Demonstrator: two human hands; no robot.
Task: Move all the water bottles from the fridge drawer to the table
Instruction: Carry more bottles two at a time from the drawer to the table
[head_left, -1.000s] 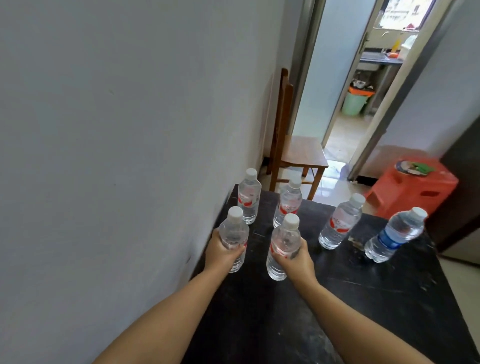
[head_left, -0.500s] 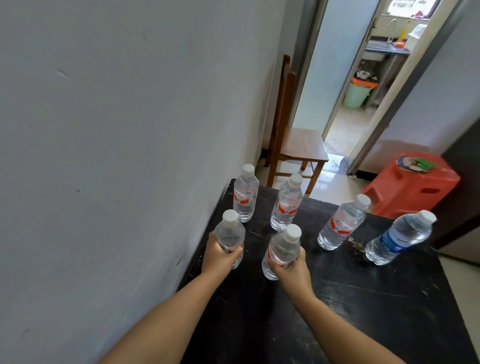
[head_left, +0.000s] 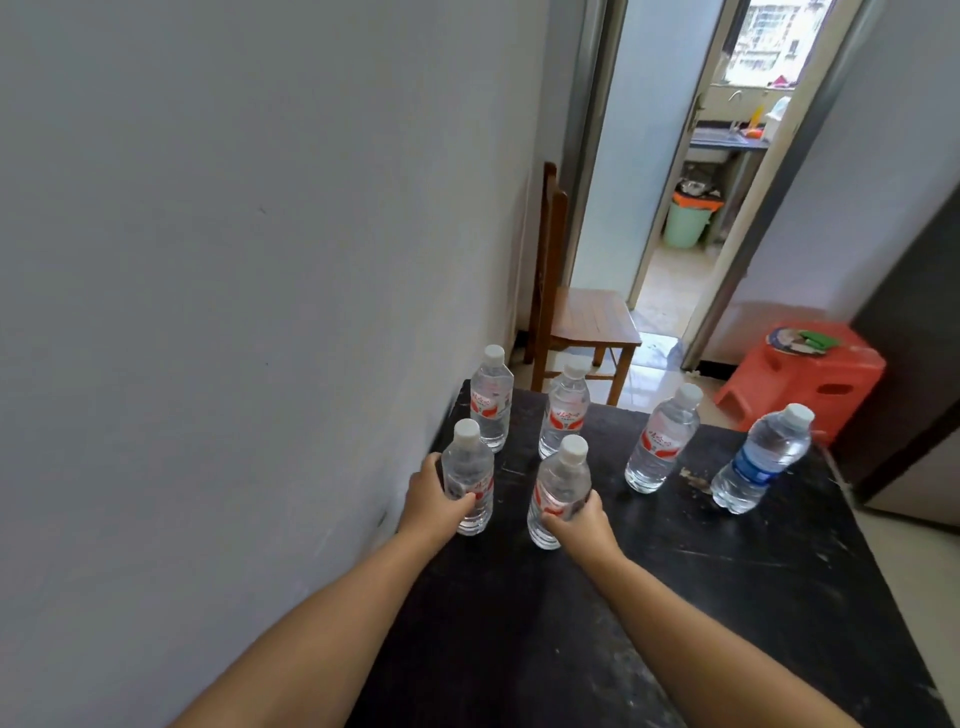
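So both hands were busy: the left hand (head_left: 431, 501) was wrapped round the near-left bottle (head_left: 470, 480) by the wall, and the right hand (head_left: 576, 522) was gripping the near-middle bottle (head_left: 558, 491) low down. Both bottles stood upright on the black table (head_left: 675, 597), bases looked to be on the top. Behind them stood two more red-label bottles, one back-left (head_left: 491, 400) and one beside it (head_left: 563, 413). Further right were another red-label bottle (head_left: 662, 441) and a blue-label bottle (head_left: 761, 460). Past the table I could see a wooden chair (head_left: 587, 317) and an orange stool (head_left: 815, 371).
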